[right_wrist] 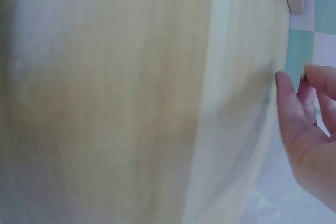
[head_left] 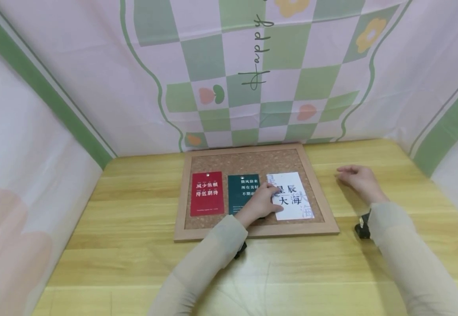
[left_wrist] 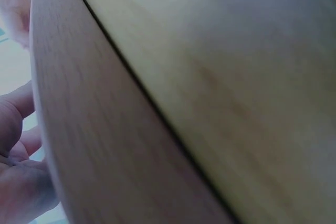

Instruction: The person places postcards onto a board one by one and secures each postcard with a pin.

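My left hand (head_left: 261, 202) reaches over the dark green card (head_left: 235, 193), its fingers resting on the left part of a white card (head_left: 292, 204). Black Chinese characters are printed on that card, which lies on a wood-framed cork board (head_left: 248, 162). A red card (head_left: 207, 199) is at the board's left; it and the green card each show a small pale dot at the top. To the right of the board, my right hand (head_left: 358, 181) is raised with fingers bent. In the right wrist view, a tiny dark speck shows by its fingertips (right_wrist: 311, 71); whether something is pinched there is unclear.
The board stands on a yellowish wooden table (head_left: 134, 245), its far edge close to a checked cloth backdrop (head_left: 252, 105). More cloth (head_left: 35, 166) bounds the left and right sides. A dark wrist camera (head_left: 363, 226) sits under the right sleeve.
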### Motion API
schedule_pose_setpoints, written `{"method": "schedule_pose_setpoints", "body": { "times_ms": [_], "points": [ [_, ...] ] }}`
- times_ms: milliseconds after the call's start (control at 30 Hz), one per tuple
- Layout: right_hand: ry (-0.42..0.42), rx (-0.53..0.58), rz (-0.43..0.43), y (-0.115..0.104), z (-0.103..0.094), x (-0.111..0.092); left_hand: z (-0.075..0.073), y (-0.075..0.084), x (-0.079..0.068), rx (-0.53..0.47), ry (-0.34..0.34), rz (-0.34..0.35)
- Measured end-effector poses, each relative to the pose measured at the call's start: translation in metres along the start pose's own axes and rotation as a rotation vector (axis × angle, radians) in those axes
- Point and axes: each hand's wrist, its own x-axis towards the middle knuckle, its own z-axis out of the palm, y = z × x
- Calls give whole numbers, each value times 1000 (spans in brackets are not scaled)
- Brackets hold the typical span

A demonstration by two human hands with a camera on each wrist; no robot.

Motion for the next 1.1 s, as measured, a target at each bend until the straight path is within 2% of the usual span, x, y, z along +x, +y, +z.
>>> {"method": "schedule_pose_setpoints", "body": {
  "times_ms": [67,200,300,567,833,1100],
  "points": [
    [5,56,-14,-2,-1,0,0,0,0,0,-2,2],
    [-9,242,-17,-5,1,0,0,-1,0,-4,-5,2],
    [-6,309,-20,-6,2,0,2,-2,0,-11,-4,-1],
    [9,323,-16,-3,6,2,5,-4,1,-2,-5,-16],
    [-11,363,-27,-4,9,3,5,-3,1,-5,-6,-17],
    [-69,388,33,-8,10,2,4,-3,1,-11,-7,-10]
  ]
}}
